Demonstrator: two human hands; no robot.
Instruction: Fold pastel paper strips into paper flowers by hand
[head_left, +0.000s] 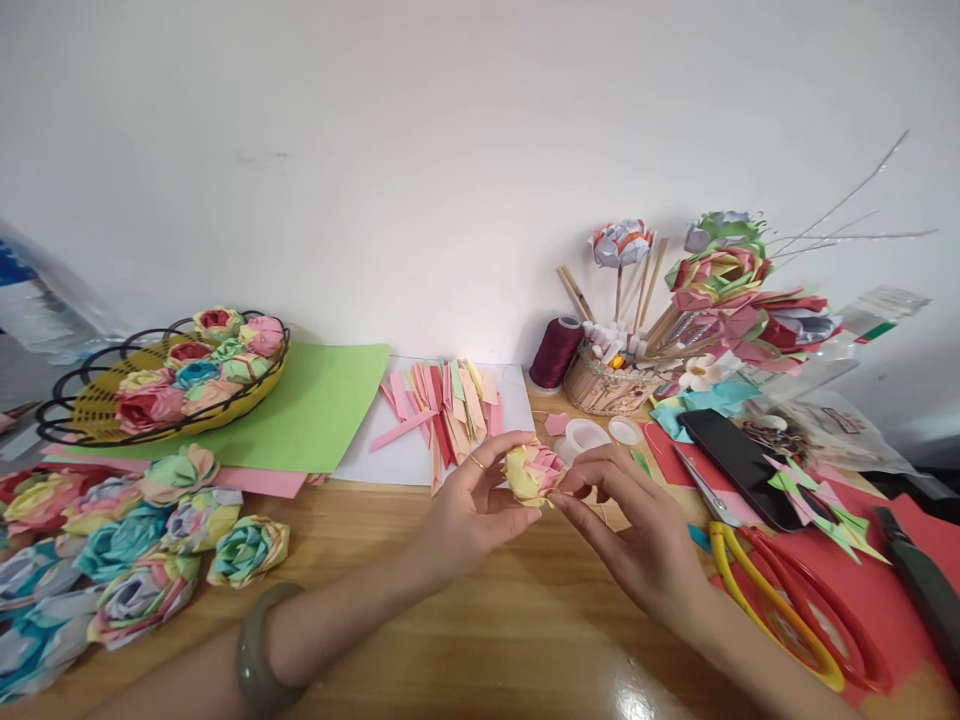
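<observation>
A small paper flower (531, 472) in yellow and pink is held above the wooden table, between my two hands. My left hand (480, 500) grips it from the left, thumb below and fingers above. At its lower right edge, my right hand (630, 510) pinches with thumb and forefinger; whether a petal or something thin is between those fingertips I cannot make out. Behind the flower, folded paper strips (450, 405) in pink, red, peach and green lie on a white sheet (375, 430). Small white round containers (589, 437) stand just beyond my right fingers.
Left, a yellow basket (97, 410) holds several paper flowers; more flowers (127, 540) lie before it, near green paper (330, 400). Right are a maroon thread spool (555, 352), a flower-filled woven pot (611, 388), a black phone (739, 465), scissors (795, 600) and red paper (832, 570).
</observation>
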